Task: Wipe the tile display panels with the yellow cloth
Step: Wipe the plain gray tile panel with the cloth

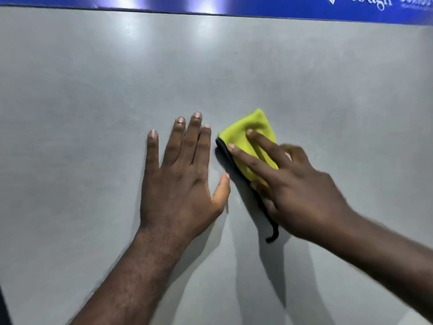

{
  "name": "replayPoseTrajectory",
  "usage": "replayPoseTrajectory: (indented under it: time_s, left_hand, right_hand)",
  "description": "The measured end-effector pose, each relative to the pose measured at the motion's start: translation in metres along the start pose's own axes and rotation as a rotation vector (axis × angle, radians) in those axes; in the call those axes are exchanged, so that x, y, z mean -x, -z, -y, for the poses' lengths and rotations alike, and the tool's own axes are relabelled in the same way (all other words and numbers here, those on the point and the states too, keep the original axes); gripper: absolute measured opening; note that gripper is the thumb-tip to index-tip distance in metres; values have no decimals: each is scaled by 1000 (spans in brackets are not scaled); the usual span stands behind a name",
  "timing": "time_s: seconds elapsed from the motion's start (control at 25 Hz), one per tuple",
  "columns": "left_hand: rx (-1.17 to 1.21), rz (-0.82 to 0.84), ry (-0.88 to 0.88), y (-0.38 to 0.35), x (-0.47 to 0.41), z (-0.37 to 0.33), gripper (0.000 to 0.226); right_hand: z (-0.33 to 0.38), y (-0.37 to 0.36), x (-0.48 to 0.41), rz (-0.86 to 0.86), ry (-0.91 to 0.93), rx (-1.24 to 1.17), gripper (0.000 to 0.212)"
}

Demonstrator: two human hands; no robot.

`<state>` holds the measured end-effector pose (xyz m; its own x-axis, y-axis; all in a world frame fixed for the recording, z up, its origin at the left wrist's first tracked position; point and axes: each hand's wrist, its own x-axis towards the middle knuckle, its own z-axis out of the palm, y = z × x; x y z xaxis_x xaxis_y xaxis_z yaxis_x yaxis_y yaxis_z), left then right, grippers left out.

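The left hand [180, 179] lay spread flat on the grey tile panel [93, 90], the right hand [300, 191] just beside it pressing the yellow cloth [248, 127] under straight fingers, so the bare palm risked smudging the tile and the cloth bunching.

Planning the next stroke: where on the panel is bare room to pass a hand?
Bare grey panel: right of the right hand, above the yellow cloth to the blue strip, left of the left hand. Crowded between it and cloth.

The left hand [180, 184] lies flat; the right hand [302, 195] extends straight fingers [254, 160].
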<state>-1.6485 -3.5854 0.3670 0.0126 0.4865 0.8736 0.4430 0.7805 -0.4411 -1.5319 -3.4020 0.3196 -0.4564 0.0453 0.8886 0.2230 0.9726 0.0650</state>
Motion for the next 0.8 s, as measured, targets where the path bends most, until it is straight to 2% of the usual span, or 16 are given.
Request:
replayPoseTrajectory:
  time_s: [0.04, 0.2, 0.28, 0.4, 0.44, 0.48, 0.56, 0.64, 0.72, 0.8]
  left_hand:
    - [-9, 2, 11, -4, -2, -5, 89]
    - [-51, 10, 34, -10, -3, -12, 90]
    - [-62, -2, 37, -11, 0, -12, 88]
    - [-82, 2, 20, -12, 5, -13, 87]
    - [-85, 5, 14, -13, 7, -13, 87]
    - [-86, 8, 8, -14, 7, -12, 87]
    - [-74, 18, -3, -12, 7, -13, 87]
    - [-58, 28, -7, -11, 9, -14, 87]
    - [-49, 24, -12, -10, 9, -13, 87]
    - [-46, 27, -23, -9, 9, -11, 87]
  right_hand:
    - [-15, -6, 4, 18, -10, -8, 89]
    - [-72, -2, -40, -52, -310, -99, 83]
    - [-65, 5, -51, -91, -242, -69, 84]
    - [-40, -11, -6, -79, 3, 64, 90]
    - [-47, -20, 3, -73, 24, 54, 90]
    - [-59, -24, 3, -90, -5, 24, 88]
    - [-84, -24, -17, -107, -197, -87, 79]
    - [-92, -16, -52, -171, -277, -157, 71]
    - [-67, -16, -62, -240, -213, -111, 74]
    - [-38, -26, -30, -213, -117, -69, 78]
